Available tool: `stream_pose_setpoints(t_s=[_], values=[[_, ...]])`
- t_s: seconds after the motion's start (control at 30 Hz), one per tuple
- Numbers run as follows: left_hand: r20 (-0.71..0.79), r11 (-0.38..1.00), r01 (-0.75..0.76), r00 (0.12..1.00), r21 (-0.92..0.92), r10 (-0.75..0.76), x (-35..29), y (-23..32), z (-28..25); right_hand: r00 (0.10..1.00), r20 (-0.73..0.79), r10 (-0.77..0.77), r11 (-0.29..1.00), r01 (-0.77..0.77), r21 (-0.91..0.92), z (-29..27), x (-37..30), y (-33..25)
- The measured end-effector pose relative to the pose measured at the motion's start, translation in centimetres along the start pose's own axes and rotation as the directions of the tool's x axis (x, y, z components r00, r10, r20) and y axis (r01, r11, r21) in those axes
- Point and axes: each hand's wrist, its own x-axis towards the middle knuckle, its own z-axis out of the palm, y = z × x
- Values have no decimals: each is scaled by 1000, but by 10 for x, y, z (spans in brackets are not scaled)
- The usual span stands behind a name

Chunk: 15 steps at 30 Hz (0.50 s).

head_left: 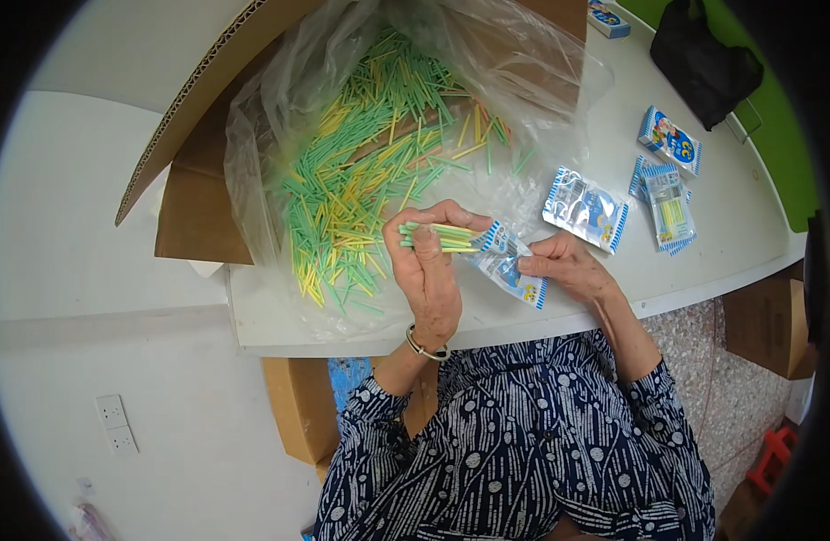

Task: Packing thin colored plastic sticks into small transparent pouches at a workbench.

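At the table's near edge (667,284), my left hand (426,270) is closed around a small bundle of green and yellow sticks (437,236), tips pointing right into the mouth of a small blue-and-white printed pouch (505,263). My right hand (566,266) pinches the pouch at its far end, fingers narrow, holding it flat just above the tabletop. Sticks look partly inside; I can't tell how far.

Behind my hands, a loose heap of sticks (361,180) sits on a clear plastic bag (280,108) spilling out of a cardboard box (194,207). Three more pouches lie to the right: one near (584,209), one filled (667,209), one farther back (671,140). Black bag (703,59) at the far corner.

Risks as I read them:
- pouch mouth looks narrow; a splayed bundle could snag on the film and crumple it
- loose grip on the bundle, so outer sticks could slip out and drop
- work sits close to the table edge; anything dropped could roll off to the floor
- right-hand pinch is small; the pouch could twist when pushed
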Motion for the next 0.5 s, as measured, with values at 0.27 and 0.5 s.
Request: stream_pose_setpoints(t_s=[0.27, 0.5], values=[[9, 1000, 20, 1000, -18, -20, -9, 0, 1, 1000, 18, -7, 999, 8, -32, -1, 0, 2], [37, 994, 23, 999, 107, -27, -9, -3, -5, 1000, 16, -3, 999, 4, -49, 1, -1, 0]])
